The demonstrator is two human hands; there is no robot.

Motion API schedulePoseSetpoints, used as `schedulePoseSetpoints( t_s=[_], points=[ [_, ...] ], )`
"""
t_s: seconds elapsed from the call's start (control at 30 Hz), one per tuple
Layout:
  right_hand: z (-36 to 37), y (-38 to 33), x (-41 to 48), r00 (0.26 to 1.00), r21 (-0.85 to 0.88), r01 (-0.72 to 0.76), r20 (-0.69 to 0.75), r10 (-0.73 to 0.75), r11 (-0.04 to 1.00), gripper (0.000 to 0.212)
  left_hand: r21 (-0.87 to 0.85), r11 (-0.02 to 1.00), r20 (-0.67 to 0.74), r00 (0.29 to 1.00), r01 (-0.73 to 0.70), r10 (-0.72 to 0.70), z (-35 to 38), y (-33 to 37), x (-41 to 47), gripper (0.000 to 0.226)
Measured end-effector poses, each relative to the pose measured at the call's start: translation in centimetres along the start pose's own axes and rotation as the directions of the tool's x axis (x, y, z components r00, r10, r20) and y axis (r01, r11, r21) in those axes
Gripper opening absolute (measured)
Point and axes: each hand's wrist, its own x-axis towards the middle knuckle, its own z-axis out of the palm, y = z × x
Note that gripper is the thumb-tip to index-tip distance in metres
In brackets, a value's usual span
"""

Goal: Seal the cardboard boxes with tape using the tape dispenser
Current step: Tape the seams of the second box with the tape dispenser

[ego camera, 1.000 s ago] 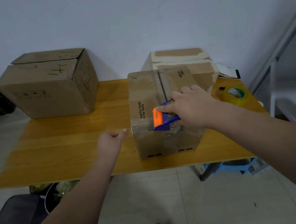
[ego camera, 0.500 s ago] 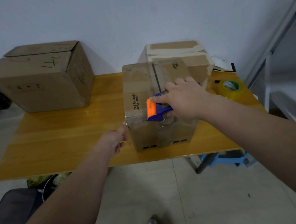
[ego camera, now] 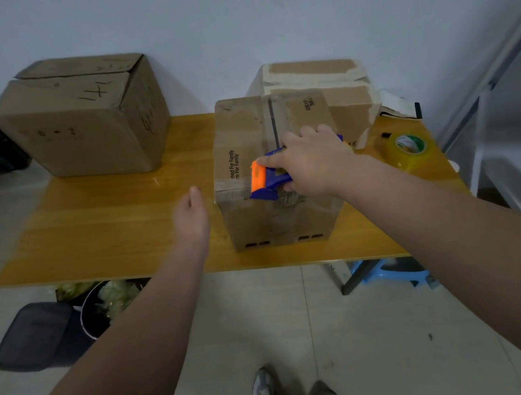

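Wooden table (ego camera: 108,230) on tiled floor (ego camera: 353,334), pale wall (ego camera: 229,19).

The right hand (ego camera: 311,164) grips a blue and orange dispenser (ego camera: 267,181) at the near top edge of a box (ego camera: 237,134) standing on the desk (ego camera: 116,223). The left hand (ego camera: 190,218) hangs just beside the box's left side, fingers loosely curled, holding nothing and not touching it. A taped box (ego camera: 331,88) stands right behind, and a large box (ego camera: 78,128) sits well apart at the desk's far left corner. A tape roll (ego camera: 410,149) lies near the right edge. Under the desk are a bin (ego camera: 102,311) and a blue stool (ego camera: 391,271); shoes (ego camera: 265,392) show on the floor.
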Motion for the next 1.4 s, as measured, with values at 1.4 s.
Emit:
schedulePoseSetpoints(
  t_s=[1.4],
  points=[
    [0.7, 0.2, -0.3, 0.998, -0.027, -0.032, -0.053, 0.030, 0.999, 0.062, 0.224, -0.032, 0.642, 0.123, -0.974, 0.757, -2.0, 0.2, 4.9, 0.039]
  ],
)
